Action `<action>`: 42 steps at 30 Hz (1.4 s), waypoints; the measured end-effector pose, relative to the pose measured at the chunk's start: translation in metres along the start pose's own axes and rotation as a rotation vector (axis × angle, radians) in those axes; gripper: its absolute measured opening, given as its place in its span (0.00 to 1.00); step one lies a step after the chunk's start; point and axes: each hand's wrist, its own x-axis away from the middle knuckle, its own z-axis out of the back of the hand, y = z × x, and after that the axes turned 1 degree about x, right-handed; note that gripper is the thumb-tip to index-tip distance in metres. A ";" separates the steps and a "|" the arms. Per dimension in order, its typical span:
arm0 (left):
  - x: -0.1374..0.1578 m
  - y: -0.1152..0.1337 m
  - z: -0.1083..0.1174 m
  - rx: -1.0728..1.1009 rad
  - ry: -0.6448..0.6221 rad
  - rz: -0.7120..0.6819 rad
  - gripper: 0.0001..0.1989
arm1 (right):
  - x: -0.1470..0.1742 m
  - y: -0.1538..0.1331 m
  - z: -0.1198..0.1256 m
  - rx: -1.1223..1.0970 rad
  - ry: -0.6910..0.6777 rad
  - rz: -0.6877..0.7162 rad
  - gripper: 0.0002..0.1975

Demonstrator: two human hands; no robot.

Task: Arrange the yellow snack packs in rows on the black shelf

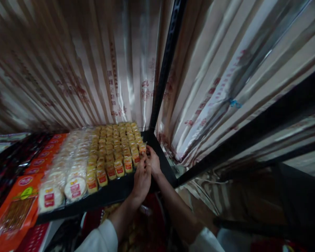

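Note:
My left hand (pixel 142 177) and my right hand (pixel 154 161) meet at the right end of a black shelf (pixel 112 191). Between their fingertips is a small yellow snack packet (pixel 142 148) with a red label, at the end of the front row. My right hand curls round its right side. My left hand's fingers are closed at its lower front, partly hiding it. Several rows of like yellow packets (pixel 112 148) stand close together to the left.
Round white packaged cakes (pixel 75 188) line up left of the yellow packets, then orange snack bags (pixel 19 203) and dark shiny packs (pixel 10 168). A black upright post (pixel 166 66) stands at the corner. Printed plastic sheeting (pixel 120 70) hangs behind. Blurred goods lie below the shelf.

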 end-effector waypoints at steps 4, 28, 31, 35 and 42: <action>-0.002 -0.004 -0.003 0.062 0.010 -0.007 0.23 | 0.002 0.004 0.000 -0.090 0.018 -0.006 0.23; -0.008 -0.025 -0.010 0.181 -0.020 0.028 0.24 | -0.002 0.008 -0.002 0.084 0.037 0.050 0.09; -0.009 -0.025 -0.010 0.161 0.003 0.016 0.22 | -0.003 0.010 -0.002 0.010 0.046 0.028 0.10; -0.007 -0.023 -0.009 0.174 0.028 -0.013 0.19 | -0.003 0.011 -0.003 -0.082 0.080 -0.021 0.13; 0.012 -0.036 -0.007 0.254 0.066 -0.028 0.16 | 0.002 0.002 0.005 -0.130 0.139 0.051 0.13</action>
